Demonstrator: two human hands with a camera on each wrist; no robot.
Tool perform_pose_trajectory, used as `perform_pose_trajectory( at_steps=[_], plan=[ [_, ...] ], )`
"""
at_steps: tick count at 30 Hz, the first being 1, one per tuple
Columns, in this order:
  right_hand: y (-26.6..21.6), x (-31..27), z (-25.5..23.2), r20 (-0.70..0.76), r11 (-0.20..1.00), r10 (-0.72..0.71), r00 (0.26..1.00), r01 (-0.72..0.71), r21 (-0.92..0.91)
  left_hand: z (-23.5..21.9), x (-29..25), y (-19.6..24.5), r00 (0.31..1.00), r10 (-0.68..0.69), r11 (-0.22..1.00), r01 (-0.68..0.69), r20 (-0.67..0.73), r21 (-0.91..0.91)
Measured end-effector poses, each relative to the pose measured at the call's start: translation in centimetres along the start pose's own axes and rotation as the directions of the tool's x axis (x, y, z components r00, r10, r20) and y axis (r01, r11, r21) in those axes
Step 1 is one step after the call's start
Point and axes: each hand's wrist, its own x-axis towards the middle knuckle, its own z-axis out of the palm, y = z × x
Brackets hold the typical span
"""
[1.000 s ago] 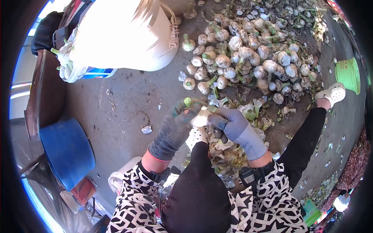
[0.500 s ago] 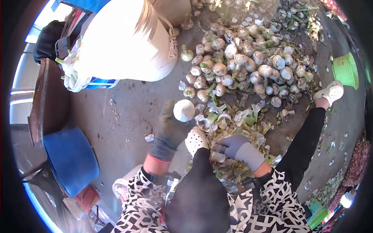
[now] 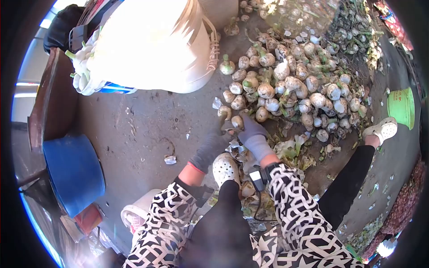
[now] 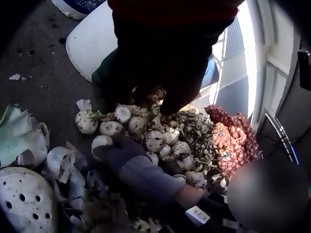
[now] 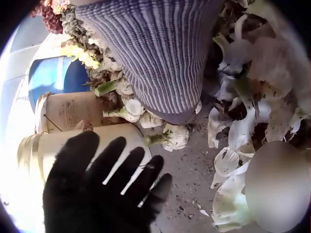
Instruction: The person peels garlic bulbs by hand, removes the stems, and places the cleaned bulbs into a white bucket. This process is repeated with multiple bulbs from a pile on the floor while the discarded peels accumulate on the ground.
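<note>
Both hands wear knit gloves and reach to the near edge of a pile of dirty garlic bulbs (image 3: pixel 292 85). My right hand (image 3: pixel 253 133) grips a garlic bulb (image 3: pixel 237 121) at that edge; in the left wrist view its fingers lie against a pale bulb (image 4: pixel 101 147). Just left of it is my left hand (image 3: pixel 213 140), with nothing in it. The right wrist view shows the left hand (image 5: pixel 107 184) dark in shadow, fingers straight and spread. The right hand's fingers are hidden there behind its ribbed cuff (image 5: pixel 160 63).
Peeled skins and leaves (image 3: pixel 290 152) lie between the feet, beside a white clog (image 3: pixel 225 169). A large white bucket (image 3: pixel 152 49) stands far left, with white bulbs (image 3: pixel 84 67) beside it. A blue tub (image 3: pixel 73 172) is at left, a green bucket (image 3: pixel 401 107) at right.
The peeled white bulb has left my left hand, which has moved toward the pile. My right hand has gone from the skins forward to a bulb at the pile's edge.
</note>
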Motion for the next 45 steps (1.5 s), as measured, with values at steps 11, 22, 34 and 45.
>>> perform_pose_trajectory(
  at_steps=[11, 22, 34, 45],
  plan=[
    [1.7, -9.1, -3.0, -0.248, 0.439, -0.012, 0.969, 0.228, 0.869, 0.5, -6.2, 7.4, 0.891, 0.431, 0.838, -0.454, 0.144, 0.303],
    [1.3, -13.9, -7.0, -0.084, 0.356, -0.071, 0.994, 0.104, 0.929, -0.5, -7.8, 8.7, 0.907, 0.297, 0.885, -0.146, 0.297, -0.442],
    [-1.2, -12.6, -5.5, 0.012, -0.531, -0.635, 0.772, -0.448, 0.719, -1.8, -6.7, 8.8, 0.983, 0.026, 0.916, 0.049, 0.180, -0.399],
    [6.0, -17.7, -4.0, 0.179, -0.232, -0.601, 0.779, -0.384, 0.894, -3.2, -6.4, 9.5, 0.954, 0.220, 0.464, 0.081, 0.203, -0.882]
  ],
)
